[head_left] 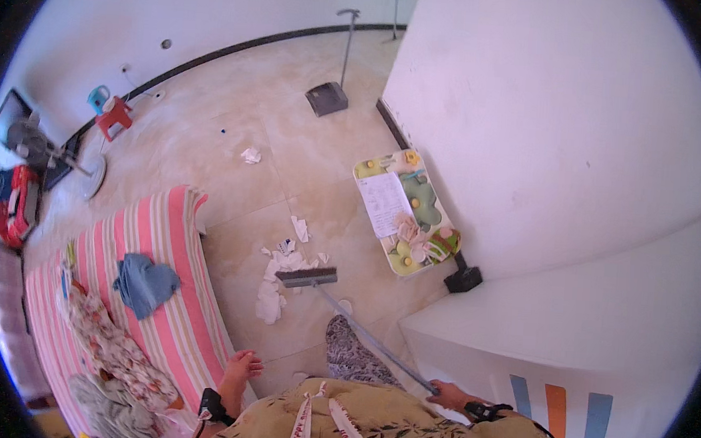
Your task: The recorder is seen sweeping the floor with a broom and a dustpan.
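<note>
My right hand is wrapped around the upper end of a grey broom handle. The broom head, with dark bristles, lies among crumpled white paper scraps on the floor. A torn paper piece and a small printed packet are just beyond it. My left hand hangs beside the edge of a bed with a pink-striped sheet, holding nothing. My foot, in a white shoe, stands close to the broom handle.
A long-handled dustpan stands farther off, with a crumpled paper on the floor before it. Along the right wall is a floral-topped low table bearing a written sheet. A fan and red stool stand left.
</note>
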A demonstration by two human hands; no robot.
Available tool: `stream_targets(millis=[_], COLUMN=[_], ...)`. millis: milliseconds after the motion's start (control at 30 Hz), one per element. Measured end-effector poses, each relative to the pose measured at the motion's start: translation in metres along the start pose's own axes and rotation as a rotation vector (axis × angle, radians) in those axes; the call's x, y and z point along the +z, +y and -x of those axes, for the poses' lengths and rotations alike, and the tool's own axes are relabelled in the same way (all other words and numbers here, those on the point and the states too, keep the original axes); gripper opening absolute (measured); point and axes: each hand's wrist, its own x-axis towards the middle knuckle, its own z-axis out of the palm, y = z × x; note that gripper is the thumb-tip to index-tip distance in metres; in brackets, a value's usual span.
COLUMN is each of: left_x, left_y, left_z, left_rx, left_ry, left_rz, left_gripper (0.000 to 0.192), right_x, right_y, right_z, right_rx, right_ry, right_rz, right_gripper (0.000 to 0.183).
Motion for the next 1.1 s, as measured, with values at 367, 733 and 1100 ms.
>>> stream_targets(millis=[367, 733, 1100], left_x=[-0.128, -0.088, 0.033], left_y=[-0.165, -0.238, -0.206], left_z=[0.072, 0.167, 0.156], left_rx=[0.115, -0.1, -0.215], left_ry=[0.252, 0.453, 0.526], left_rz=[0.165, 0.395, 0.475], left_gripper=[0.022, 0.025, 0.028], right_x=[-0.019, -0.031, -0.23], right_y=[-0.129, -0.238, -0.345], right_z=[0.0, -0.129, -0.235], right_rx=[0.007, -0.524, -0.543], right_ry=[-0.556, -0.102, 0.05], right_rz=[-0.407, 0.945, 1.315], right_gripper=[0.019, 0.026, 0.026])
